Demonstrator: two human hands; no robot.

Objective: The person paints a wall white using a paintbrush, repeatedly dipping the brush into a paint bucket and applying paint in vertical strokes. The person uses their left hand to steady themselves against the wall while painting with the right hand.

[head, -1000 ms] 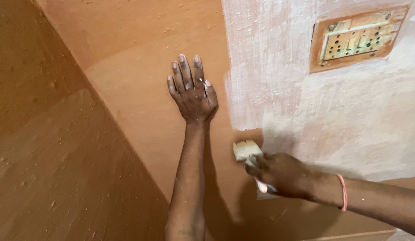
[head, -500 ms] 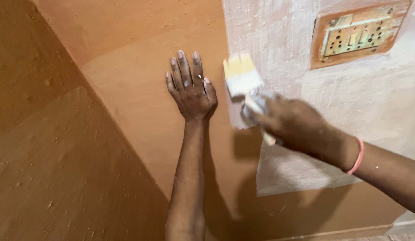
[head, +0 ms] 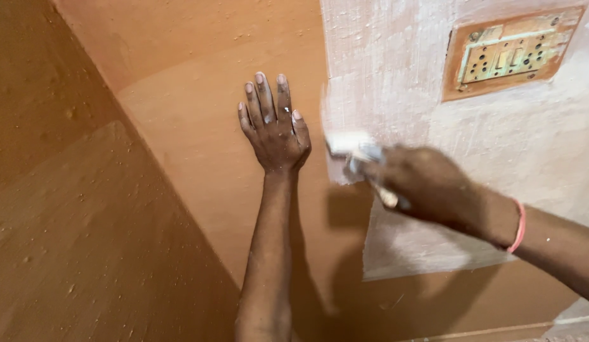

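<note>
My left hand (head: 275, 128) lies flat against the orange wall (head: 199, 101), fingers spread and pointing up, holding nothing. My right hand (head: 427, 187) grips the handle of a paintbrush (head: 349, 144) whose white-loaded bristles touch the wall at the left edge of the white painted patch (head: 396, 82). The brush is blurred by motion. A pink band sits on my right wrist (head: 517, 227).
An electrical switch and socket plate (head: 511, 54) with an orange border is set in the wall at the upper right, inside the white area. An inner corner with a second orange wall (head: 66, 209) runs diagonally on the left.
My right hand swept the brush up from the lower edge of the white patch, then came partway down again along its left edge. My left hand stayed in place.
</note>
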